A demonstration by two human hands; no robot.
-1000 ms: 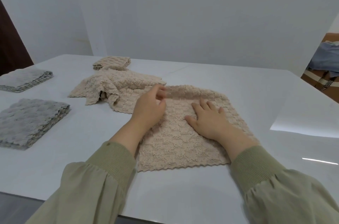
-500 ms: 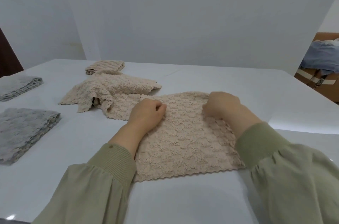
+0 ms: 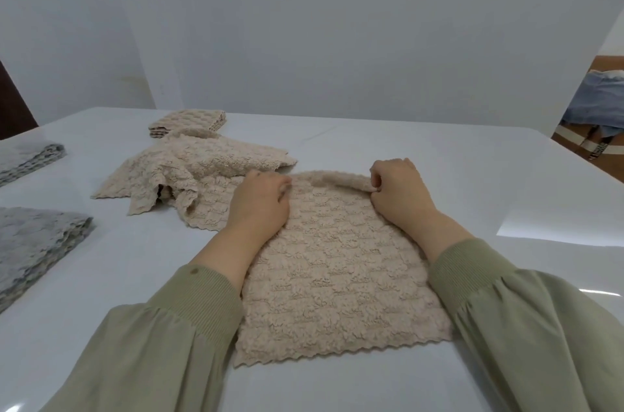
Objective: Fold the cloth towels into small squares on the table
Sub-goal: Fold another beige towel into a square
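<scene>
Right hand (image 3: 401,192) is pinching the far right corner of the towel (image 3: 337,276) — you can see the far edge rolled up a bit at the fingers. Left hand (image 3: 261,202) has its fingers curled onto the far left corner the same way, wrist lying on the cloth. Towel itself is spread flat on the bench (image 3: 439,154), right in front of the person, zigzag hem nearest them, one layer as far as I can tell.

So my read: this is the very start of the first fold, corners gripped but nothing brought over yet. Next move should be lifting both far corners together and carrying them to the near hem, kept level so the edges line up, then pressing the crease flat. It's fluffy, floppy stuff, so it'll probably sag in the middle.

Further out — a heap (image 3: 202,171) of unfolded beige ones butting up against its left corner, one folded square (image 3: 187,119) behind that, and two grey stacks (image 3: 37,242) over at the left edge.
</scene>
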